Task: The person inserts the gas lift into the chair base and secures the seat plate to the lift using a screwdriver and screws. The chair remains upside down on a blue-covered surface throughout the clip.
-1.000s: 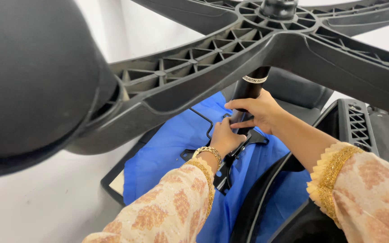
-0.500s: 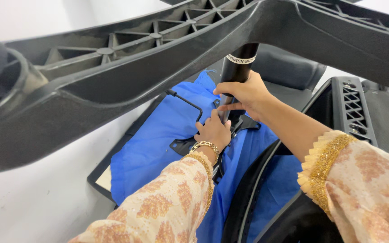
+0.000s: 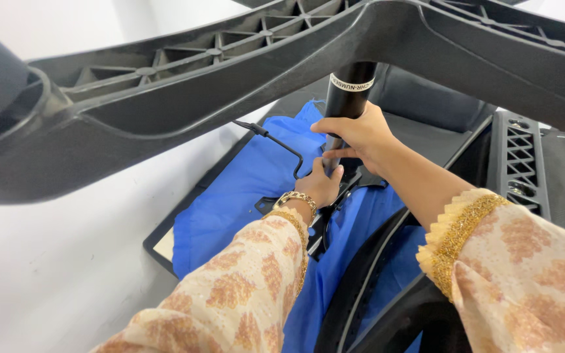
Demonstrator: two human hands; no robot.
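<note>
Both hands work at centre frame, under the upturned chair base. Left hand (image 3: 318, 186), wrist ringed by a gold bracelet (image 3: 293, 197), is curled down on the black mechanism plate (image 3: 344, 189) at the foot of the column; whether its fingers grip the plate or only press on it cannot be told. Right hand (image 3: 356, 134), just above and touching the left thumb, is clenched round the lower part of the black gas-lift column (image 3: 351, 91), which stands near upright at upper centre, a white label band about it. Both sleeves, cream with orange print and gold trim, fill the lower frame. Below the hands lies blue cloth (image 3: 250, 189) over the seat underside, black seat edge (image 3: 165, 245) at lower left. A thin black bent lever (image 3: 276, 140) now shows clear left of the hands; half a second ago it was not plainly seen. Grip on the column is unchanged from then, the hands sitting slightly lower in frame. Black mesh backrest frame (image 3: 521, 163) at right. Farthest up, the ribbed black star base (image 3: 184, 72) spans the top, its arm lying lower across the frame than before, caster socket (image 3: 31, 98) at upper left.
</note>
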